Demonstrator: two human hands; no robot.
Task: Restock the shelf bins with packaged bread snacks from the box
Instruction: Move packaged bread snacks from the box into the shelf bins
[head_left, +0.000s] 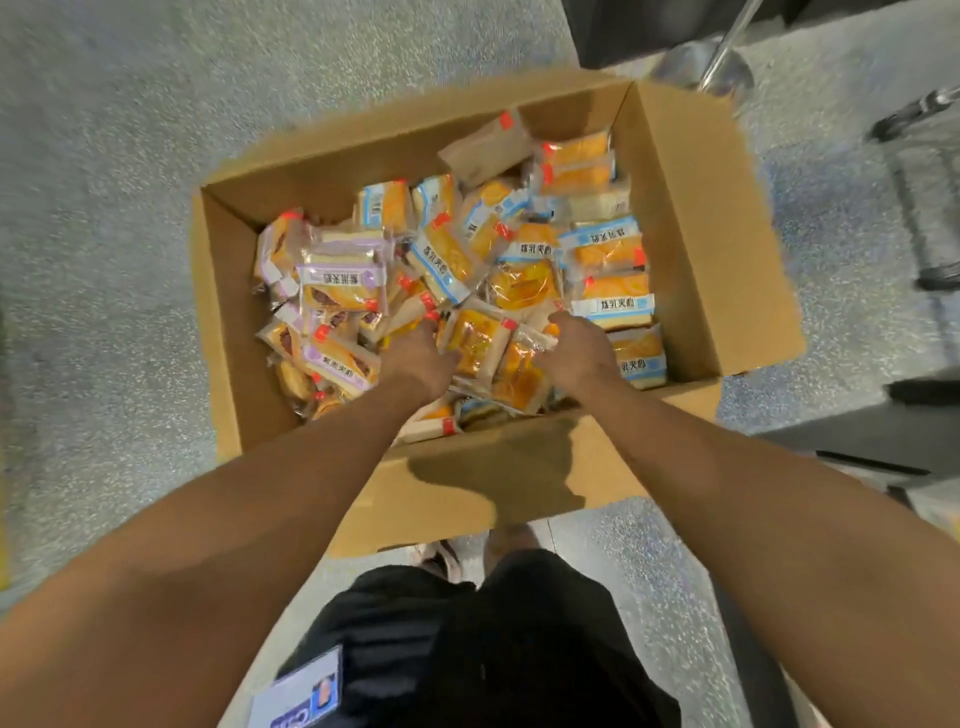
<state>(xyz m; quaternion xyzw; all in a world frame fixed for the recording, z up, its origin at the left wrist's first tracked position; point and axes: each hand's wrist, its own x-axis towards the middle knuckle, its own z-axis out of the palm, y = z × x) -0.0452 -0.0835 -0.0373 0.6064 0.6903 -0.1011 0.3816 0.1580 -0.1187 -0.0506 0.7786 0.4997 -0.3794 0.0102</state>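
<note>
An open cardboard box (691, 218) stands on the floor, full of several packaged bread snacks. Blue-labelled packs (602, 244) lie on the right and purple-labelled ones (340, 283) on the left. Both my arms reach down into the near middle of the box. My left hand (418, 358) and my right hand (576, 351) close from either side on a small bunch of orange bread packs (493, 353). The fingertips are hidden among the wrappers. No shelf bins are in view.
The box sits on a grey speckled floor (114, 208) with its flaps folded outward. A metal stand base (701, 67) is behind the box and dark cart or shelf parts (924, 218) are on the right. My feet stand just before the near flap.
</note>
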